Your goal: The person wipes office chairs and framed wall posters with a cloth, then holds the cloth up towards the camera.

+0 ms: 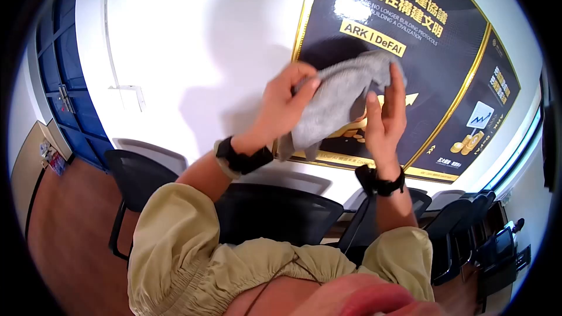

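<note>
While a blue door stands at the far left, a black mesh-backed chair sits nearer, before the white wall. Next comes the person's left hand, a black band on its wrist, its fingers curled and thumb closed in, pinching the upper left edge of a gray cloth. Held up between both hands, the cloth hangs in loose folds in front of a black, gold-edged "ARK | DeFAI" poster, its lower left end drooping. To its right, the right hand is partly open, thumb and fingers apart and pointing upward; the fingertips touch the cloth's right end, though how firmly cannot be told. A black strap circles that wrist. Farther right, more black chairs line the wall.
</note>
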The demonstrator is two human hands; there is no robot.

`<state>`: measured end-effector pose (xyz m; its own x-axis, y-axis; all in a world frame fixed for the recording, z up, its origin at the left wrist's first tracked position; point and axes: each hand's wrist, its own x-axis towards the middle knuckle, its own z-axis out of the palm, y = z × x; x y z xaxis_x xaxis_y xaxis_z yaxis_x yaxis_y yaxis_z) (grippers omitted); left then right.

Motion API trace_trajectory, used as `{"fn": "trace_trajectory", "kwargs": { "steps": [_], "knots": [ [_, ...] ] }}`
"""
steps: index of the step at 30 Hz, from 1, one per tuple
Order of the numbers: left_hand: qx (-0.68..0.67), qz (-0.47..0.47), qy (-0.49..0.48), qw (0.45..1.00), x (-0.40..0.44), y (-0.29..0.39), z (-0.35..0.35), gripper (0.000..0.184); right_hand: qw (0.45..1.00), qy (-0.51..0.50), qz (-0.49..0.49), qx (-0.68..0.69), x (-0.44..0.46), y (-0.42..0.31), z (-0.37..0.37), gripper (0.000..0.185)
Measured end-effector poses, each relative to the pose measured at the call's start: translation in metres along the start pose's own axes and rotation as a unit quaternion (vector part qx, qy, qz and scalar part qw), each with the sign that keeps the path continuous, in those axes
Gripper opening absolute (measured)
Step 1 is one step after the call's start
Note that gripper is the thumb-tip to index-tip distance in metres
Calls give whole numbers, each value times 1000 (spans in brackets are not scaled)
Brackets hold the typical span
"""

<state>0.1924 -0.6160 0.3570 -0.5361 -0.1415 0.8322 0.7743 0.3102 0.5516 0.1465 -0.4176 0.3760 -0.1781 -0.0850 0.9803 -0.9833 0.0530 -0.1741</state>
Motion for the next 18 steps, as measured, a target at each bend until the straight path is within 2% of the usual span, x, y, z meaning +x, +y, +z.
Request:
{"fn": "trace_trajectory", "kwargs": {
  "steps": [3, 4, 6, 9, 10, 14, 17, 18],
  "knots": [
    [41, 161, 41, 985, 46, 33, 8, 27, 982, -62, -102, -145, 37, 12, -18, 65],
    [119, 245, 20, 962, 60, 35, 11, 31, 976, -56, -116, -174, 49, 12, -21, 67],
    [269, 397, -21, 877, 86, 36, 18, 40, 968, -33, -133, -211, 68, 21, -28, 68],
    [348, 471, -46, 809, 111, 26, 35, 50, 950, 4, -145, -277, 93, 39, -43, 68],
    [379, 442, -63, 811, 116, 29, 40, 47, 940, 18, -152, -304, 99, 50, -49, 68],
    [426, 463, -3, 777, 167, 29, 64, 37, 909, 83, -137, -386, 143, 94, -79, 75],
    [530, 479, 78, 695, 191, 36, 82, 38, 878, 118, -79, -458, 188, 134, -104, 82],
    [564, 489, 72, 662, 194, 33, 93, 42, 858, 131, -35, -496, 204, 156, -113, 85]
  ]
}}
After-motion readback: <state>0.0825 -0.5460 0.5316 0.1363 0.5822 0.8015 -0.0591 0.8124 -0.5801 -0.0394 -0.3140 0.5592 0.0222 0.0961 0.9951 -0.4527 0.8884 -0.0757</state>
